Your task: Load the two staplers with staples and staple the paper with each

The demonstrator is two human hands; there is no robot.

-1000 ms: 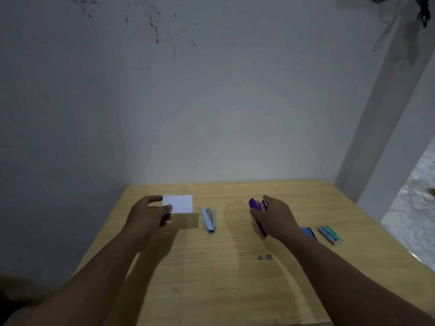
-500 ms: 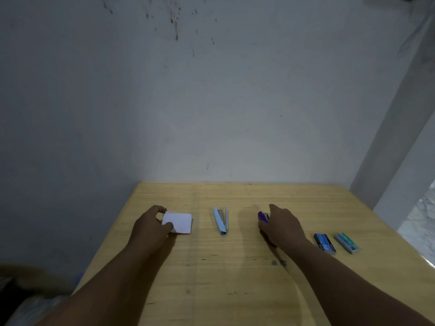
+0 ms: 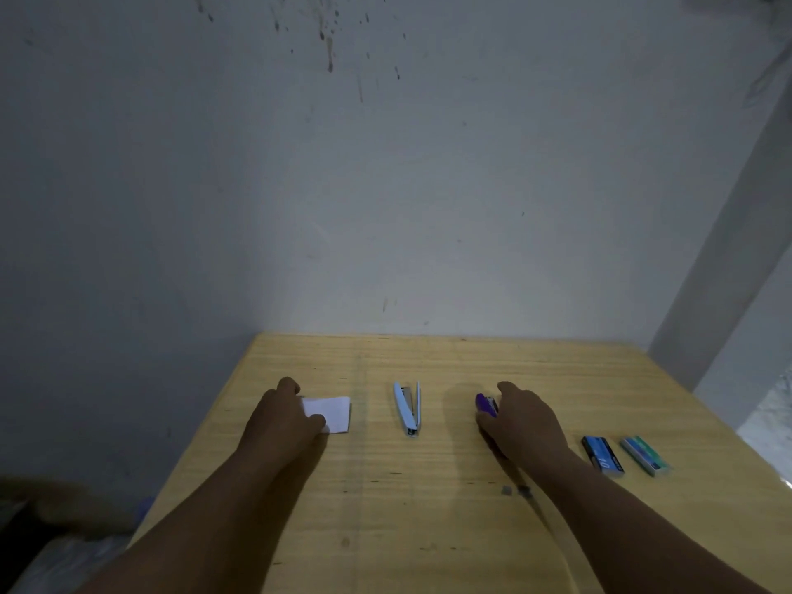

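A small white piece of paper [image 3: 332, 413] lies on the wooden table [image 3: 428, 529], and my left hand [image 3: 283, 418] pinches its left edge between thumb and fingers. A light blue stapler [image 3: 408, 408] lies in the middle, its two arms spread apart. To its right, my right hand [image 3: 520, 422] grips a purple stapler [image 3: 486, 405] down at the table; only the stapler's far end shows past my fingers. Two staple boxes sit at the right: a dark blue one [image 3: 602, 456] and a green one [image 3: 645, 455].
Two small grey staple strips [image 3: 516, 490] lie on the table beside my right forearm. A bare wall stands right behind the table's far edge. The table's left and right edges drop off to the floor.
My left hand has lowered the paper from the air down onto the table. My right hand stays on the purple stapler. The camera has tilted, so the view has shifted.
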